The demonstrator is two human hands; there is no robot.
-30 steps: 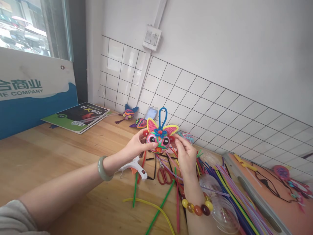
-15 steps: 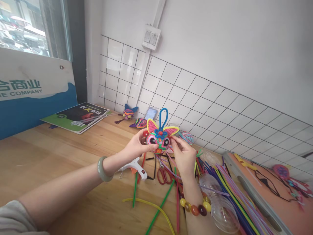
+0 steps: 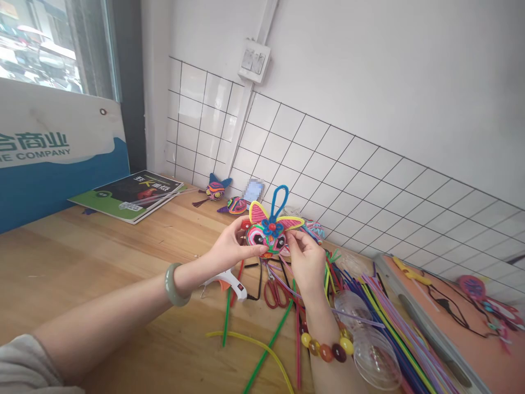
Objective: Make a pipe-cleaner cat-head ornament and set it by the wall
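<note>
Tipped a bit more than a second ago, the cat-head ornament (image 3: 269, 241) now leans its blue loop (image 3: 280, 201) to the right. It is up above the wooden table (image 3: 123, 262). Left hand (image 3: 234, 243) squeezes one side, thumb in front. Right hand (image 3: 308, 261) pinches the other side; its fingertips hide the exact spot. Red-handled scissors (image 3: 275, 290) lie below, near a white glue gun (image 3: 235, 284).
</note>
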